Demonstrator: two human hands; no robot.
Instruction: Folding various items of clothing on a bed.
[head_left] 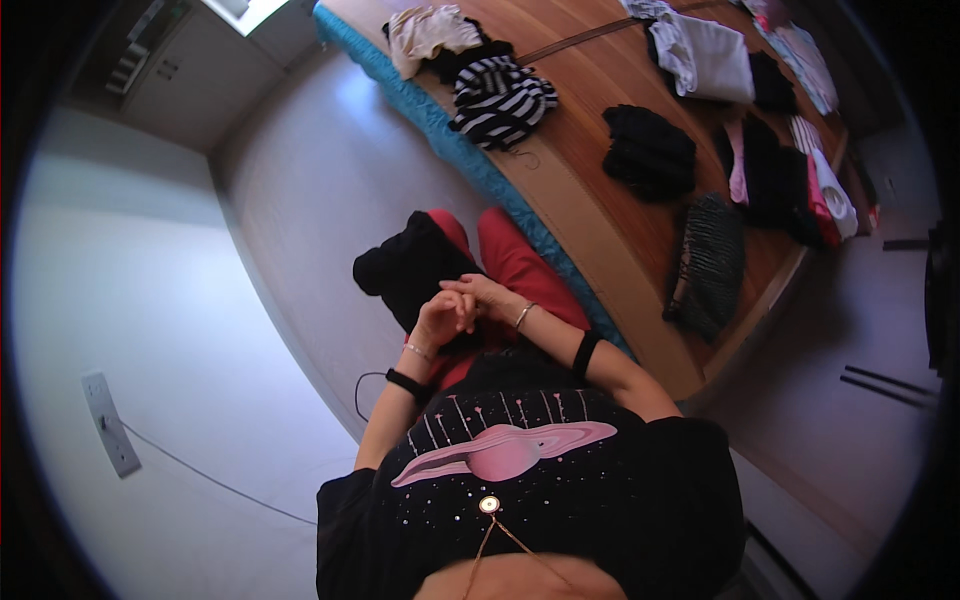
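Observation:
A folded black garment (405,270) lies over my lap, on red trousers (530,262). My left hand (446,316) is at its near edge, the fingers curled in; whatever they may hold is hidden. Reaching across from the right, my right hand (482,293) has its fingers stretched out and touching the left hand's fingers. No cloth can be seen in the right hand.
Beside me on the right stands a wooden surface (570,80) with a blue cloth edge (440,125). On it are a striped garment (500,100), a black pile (650,152), a dark patterned roll (708,265) and white clothes (705,58). A wall socket (111,425) with a cord is at left.

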